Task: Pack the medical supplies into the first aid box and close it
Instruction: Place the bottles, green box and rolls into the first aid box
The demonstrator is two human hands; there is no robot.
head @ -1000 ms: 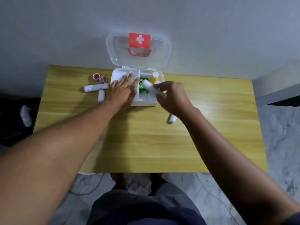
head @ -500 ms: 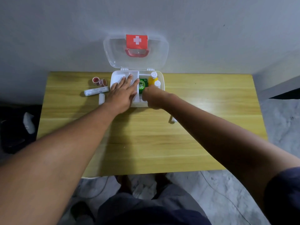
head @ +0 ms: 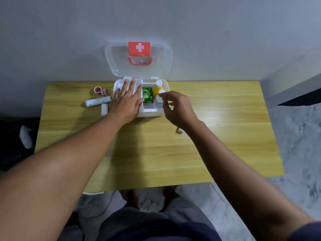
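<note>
The white first aid box [head: 152, 113] stands open at the table's far edge, its clear lid [head: 139, 68] with a red cross label leaning on the wall. Inside are a green packet [head: 147, 95], a yellow bottle [head: 157, 88] and a white bottle [head: 159, 100]. My left hand [head: 127, 101] lies flat, fingers spread, on the box's left half. My right hand [head: 177, 107] hovers by the box's right side, fingers loosely curled and holding nothing, close to the white bottle.
Left of the box lie a tape roll [head: 100, 90], a long wrapped bandage [head: 98, 101] and a small white roll [head: 104, 109]. A small white item [head: 180, 131] peeks out under my right wrist. The wooden table [head: 156, 153] meets a grey wall.
My right hand put the white bottle into the box's right side, let go and pulled back to the right. My left hand stayed flat on the box.
</note>
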